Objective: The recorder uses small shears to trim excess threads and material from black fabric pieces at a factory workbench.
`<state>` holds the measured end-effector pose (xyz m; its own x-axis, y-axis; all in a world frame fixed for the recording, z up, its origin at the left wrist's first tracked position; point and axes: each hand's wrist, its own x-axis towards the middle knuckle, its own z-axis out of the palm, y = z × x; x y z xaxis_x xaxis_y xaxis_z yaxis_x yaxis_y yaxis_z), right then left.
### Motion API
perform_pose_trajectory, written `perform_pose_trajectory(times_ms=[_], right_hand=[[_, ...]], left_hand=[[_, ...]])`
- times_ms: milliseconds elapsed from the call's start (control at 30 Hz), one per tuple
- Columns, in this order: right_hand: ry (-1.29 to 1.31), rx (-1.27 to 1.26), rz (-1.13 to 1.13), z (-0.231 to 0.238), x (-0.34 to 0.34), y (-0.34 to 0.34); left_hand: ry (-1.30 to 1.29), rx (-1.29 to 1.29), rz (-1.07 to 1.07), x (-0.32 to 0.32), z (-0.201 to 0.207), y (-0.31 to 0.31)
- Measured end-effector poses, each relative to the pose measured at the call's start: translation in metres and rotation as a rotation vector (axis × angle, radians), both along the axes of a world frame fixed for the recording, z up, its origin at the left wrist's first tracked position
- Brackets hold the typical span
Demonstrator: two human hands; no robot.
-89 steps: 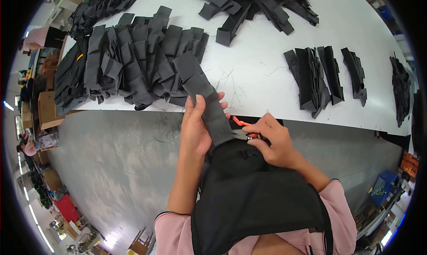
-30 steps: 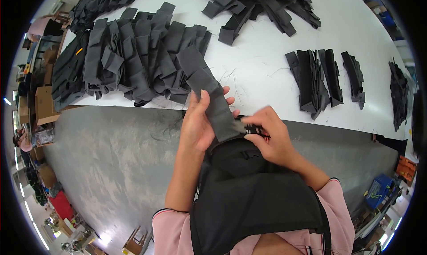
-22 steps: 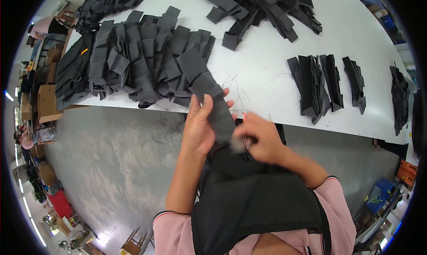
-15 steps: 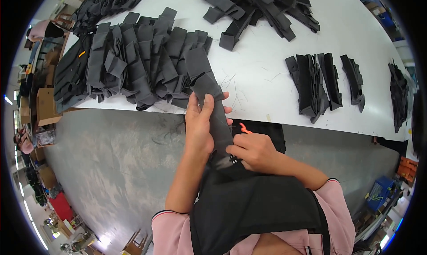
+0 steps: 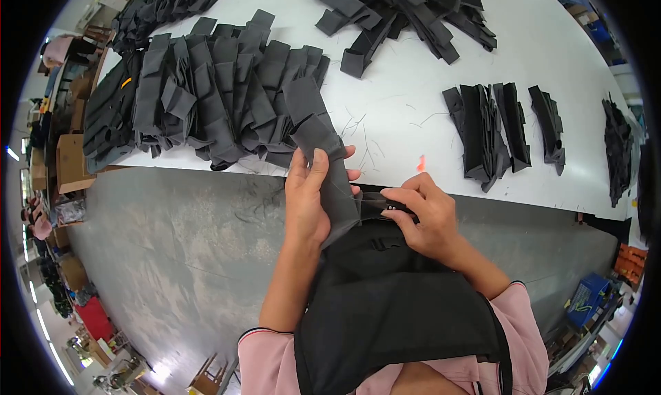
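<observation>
My left hand [image 5: 308, 192] is closed round a long dark grey fabric strip [image 5: 337, 195], thumb on top and fingertips showing past its right edge. The strip's folded upper end lies over the near edge of a pile of similar strips [image 5: 220, 85]. My right hand [image 5: 427, 212] pinches a pair of dark thread snips [image 5: 392, 205], whose blades point left and meet the strip's right edge. A bright orange piece [image 5: 421, 163] shows just above the right fingers, apparently part of the snips. A fine loose thread runs near the blades.
On the white table [image 5: 399, 126], more strips lie in a heap [image 5: 406, 16] at the far middle. Smaller bundles [image 5: 482, 133] stand to the right, with a dark bundle [image 5: 617, 150] by the right edge. Loose threads are scattered between. Cardboard boxes [image 5: 72, 164] stand at the left.
My right hand has moved right and slightly up, turning so that the snips' blades show at the strip's edge. The strip's lower end has twisted; my left hand has barely moved.
</observation>
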<state>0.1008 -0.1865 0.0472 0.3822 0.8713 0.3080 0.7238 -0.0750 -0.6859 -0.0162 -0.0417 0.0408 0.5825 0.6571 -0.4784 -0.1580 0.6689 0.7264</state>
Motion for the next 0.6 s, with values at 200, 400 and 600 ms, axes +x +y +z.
perform_pose_trajectory(times_ms=[200, 400, 600], right_hand=[[0.122, -0.013, 0.043, -0.0015, -0.0041, 0.0006], [-0.071, 0.016, 0.079, -0.0005, -0.0040, -0.0001], [-0.140, 0.056, 0.043, -0.0053, -0.0054, -0.0060]], left_hand=[[-0.006, -0.001, 0.001, -0.0012, -0.0013, -0.0018], [-0.008, -0.032, -0.064, -0.0008, 0.0013, -0.0040], [0.015, -0.018, -0.123, -0.0011, -0.0001, -0.0042]])
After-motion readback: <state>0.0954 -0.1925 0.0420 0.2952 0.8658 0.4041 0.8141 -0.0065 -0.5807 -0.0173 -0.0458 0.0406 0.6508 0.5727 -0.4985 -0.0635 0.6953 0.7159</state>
